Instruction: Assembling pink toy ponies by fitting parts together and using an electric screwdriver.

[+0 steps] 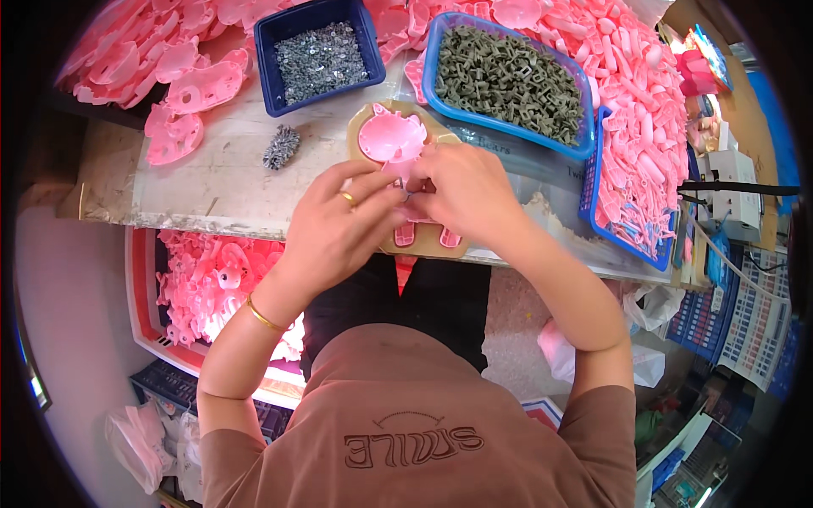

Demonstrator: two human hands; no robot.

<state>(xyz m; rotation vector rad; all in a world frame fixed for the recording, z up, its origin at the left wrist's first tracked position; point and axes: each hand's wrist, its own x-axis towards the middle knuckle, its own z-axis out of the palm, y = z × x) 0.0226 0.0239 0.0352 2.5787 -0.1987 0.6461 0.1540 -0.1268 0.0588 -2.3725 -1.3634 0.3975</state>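
Observation:
A pink plastic toy shell (391, 135) lies on a tan pad (362, 127) at the table's front edge, its hollow round head part facing up. Both of my hands meet over the shell's body and cover most of it; only two pink feet show below them. My left hand (345, 212) comes in from the left, its fingers bent and their tips together over the body. My right hand (464, 188) is closed in a pinch against the left fingertips. A small dark bit shows between the fingers, too hidden to name.
Beyond the pad stand a dark blue bin (269, 80) of small metal parts and a blue basket (508, 146) of grey-green plastic pieces. A metal cluster (281, 147) lies left. Pink parts (644, 102) heap behind; another blue basket (600, 216) stands right, a parts crate (142, 292) below left.

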